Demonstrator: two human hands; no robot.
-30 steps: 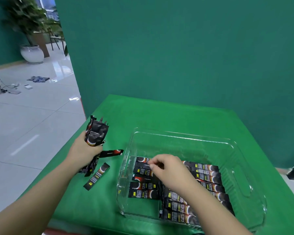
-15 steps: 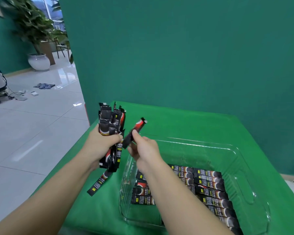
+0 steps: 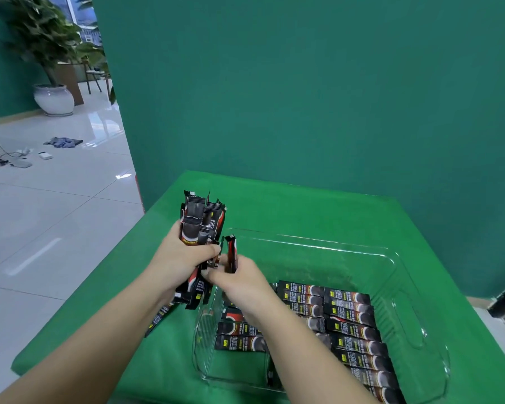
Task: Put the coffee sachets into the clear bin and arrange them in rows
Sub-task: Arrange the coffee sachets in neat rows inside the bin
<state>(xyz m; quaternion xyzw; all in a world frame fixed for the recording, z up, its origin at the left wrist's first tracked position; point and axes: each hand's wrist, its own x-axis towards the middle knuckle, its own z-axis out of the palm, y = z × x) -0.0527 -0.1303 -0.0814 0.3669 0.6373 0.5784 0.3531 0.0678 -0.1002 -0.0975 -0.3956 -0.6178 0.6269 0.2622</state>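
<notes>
Even, fairly bright light fills the scene, and daylight from a window [image 3: 79,21] far up and left of the hands glares white on the glossy floor [image 3: 56,199] to their left. Thin highlights run along the rim of the bin [image 3: 318,243] just right of the hands, and only soft, faint shadows lie on the cloth [image 3: 274,205] beneath them. The wide lens bends straight lines near the edges, and the print on the sachets [image 3: 200,220] in the left hand [image 3: 181,260] is soft, with slight blur about the right hand [image 3: 242,282].
</notes>
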